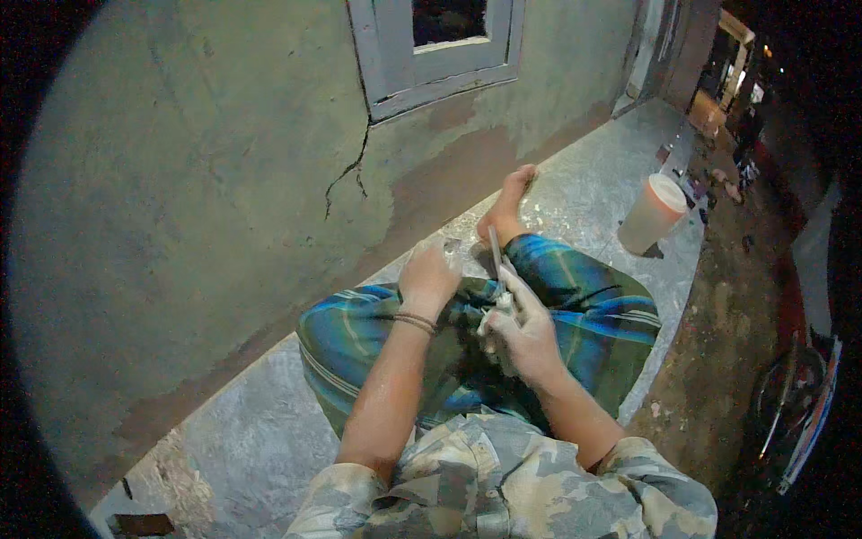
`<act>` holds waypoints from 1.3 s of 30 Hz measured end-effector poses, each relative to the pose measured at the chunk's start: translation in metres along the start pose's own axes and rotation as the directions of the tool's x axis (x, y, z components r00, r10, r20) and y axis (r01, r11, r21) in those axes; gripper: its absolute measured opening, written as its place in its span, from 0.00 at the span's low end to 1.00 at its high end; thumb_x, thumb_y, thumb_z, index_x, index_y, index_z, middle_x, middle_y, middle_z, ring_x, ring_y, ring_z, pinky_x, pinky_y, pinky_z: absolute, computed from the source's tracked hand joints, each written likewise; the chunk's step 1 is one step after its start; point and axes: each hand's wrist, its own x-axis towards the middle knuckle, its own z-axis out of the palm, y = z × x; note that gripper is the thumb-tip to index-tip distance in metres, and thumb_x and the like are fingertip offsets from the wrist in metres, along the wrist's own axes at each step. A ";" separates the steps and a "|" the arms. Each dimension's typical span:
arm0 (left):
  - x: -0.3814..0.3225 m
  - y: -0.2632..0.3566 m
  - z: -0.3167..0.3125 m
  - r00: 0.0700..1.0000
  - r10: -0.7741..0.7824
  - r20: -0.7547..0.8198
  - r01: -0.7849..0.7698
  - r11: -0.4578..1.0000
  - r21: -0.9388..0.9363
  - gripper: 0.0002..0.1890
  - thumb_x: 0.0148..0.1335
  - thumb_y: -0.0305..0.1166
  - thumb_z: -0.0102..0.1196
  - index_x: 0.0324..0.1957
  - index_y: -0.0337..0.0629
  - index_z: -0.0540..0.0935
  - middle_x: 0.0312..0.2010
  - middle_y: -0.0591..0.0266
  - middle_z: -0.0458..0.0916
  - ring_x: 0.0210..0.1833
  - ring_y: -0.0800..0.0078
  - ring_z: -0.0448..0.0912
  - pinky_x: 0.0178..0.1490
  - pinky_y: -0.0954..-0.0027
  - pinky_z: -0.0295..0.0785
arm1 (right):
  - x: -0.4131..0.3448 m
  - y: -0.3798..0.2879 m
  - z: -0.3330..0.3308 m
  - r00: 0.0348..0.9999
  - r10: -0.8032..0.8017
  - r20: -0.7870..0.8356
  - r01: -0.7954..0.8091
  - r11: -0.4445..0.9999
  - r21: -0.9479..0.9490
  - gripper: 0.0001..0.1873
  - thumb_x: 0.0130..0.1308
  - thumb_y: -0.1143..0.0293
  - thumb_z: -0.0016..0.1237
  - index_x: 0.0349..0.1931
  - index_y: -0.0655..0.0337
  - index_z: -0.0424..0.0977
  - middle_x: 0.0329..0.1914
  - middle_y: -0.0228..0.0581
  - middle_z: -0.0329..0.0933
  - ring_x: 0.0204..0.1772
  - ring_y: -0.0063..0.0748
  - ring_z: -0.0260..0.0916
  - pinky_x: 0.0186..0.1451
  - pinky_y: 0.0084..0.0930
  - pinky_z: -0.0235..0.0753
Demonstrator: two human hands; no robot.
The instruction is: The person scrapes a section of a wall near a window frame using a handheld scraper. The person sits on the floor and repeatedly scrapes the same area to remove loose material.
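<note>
My right hand (pixel 528 330), dusted with pale powder or paste, grips a thin flat strip-like tool (pixel 495 252) that points up and away from me. A whitish lump (pixel 500 311) sits at the same fingers. To its left, my left hand (pixel 431 273) is bent over at the wrist, its fingertips whitish and partly hidden; a small pale thing (pixel 452 246) shows by them, too blurred to name. A brown cord bracelet (pixel 415 322) circles the left wrist. Both hands are above my crossed legs, over a blue and green plaid cloth (pixel 579 290), and are apart from each other.
A translucent plastic container with a white lid (pixel 652 215) stands on the grey floor (pixel 249 458), beyond my knee. A cracked plaster wall (pixel 236 202) with a window frame (pixel 444 74) runs along the left. Dirt ground (pixel 700 350) lies past the floor's right edge, with a wheel (pixel 791 387) there.
</note>
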 end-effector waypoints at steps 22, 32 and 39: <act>0.068 0.013 -0.011 0.867 -0.023 0.497 0.473 0.346 -0.810 0.25 0.78 0.45 0.43 0.67 0.40 0.72 0.53 0.64 0.81 0.50 0.73 0.80 0.49 0.71 0.76 | 0.241 0.017 0.008 0.936 -0.324 -0.135 0.302 0.940 -0.158 0.43 0.70 0.68 0.53 0.81 0.60 0.46 0.38 0.39 0.80 0.40 0.27 0.77 0.50 0.26 0.77; 0.127 -0.003 0.020 0.892 -0.014 0.453 0.430 0.338 -0.837 0.26 0.81 0.44 0.35 0.73 0.41 0.63 0.57 0.62 0.77 0.46 0.78 0.78 0.45 0.73 0.77 | 0.309 0.037 0.019 0.979 -0.129 -0.158 0.105 0.983 -0.148 0.44 0.66 0.65 0.54 0.80 0.57 0.50 0.46 0.54 0.83 0.52 0.43 0.80 0.60 0.36 0.75; 0.141 -0.016 0.019 0.959 -0.142 0.246 0.284 0.433 -0.855 0.26 0.81 0.43 0.35 0.72 0.38 0.65 0.39 0.70 0.77 0.32 0.82 0.71 0.32 0.77 0.69 | 0.348 0.048 0.050 0.938 -0.291 -0.186 0.317 0.940 0.125 0.43 0.65 0.68 0.54 0.78 0.66 0.51 0.73 0.65 0.65 0.73 0.48 0.68 0.74 0.33 0.65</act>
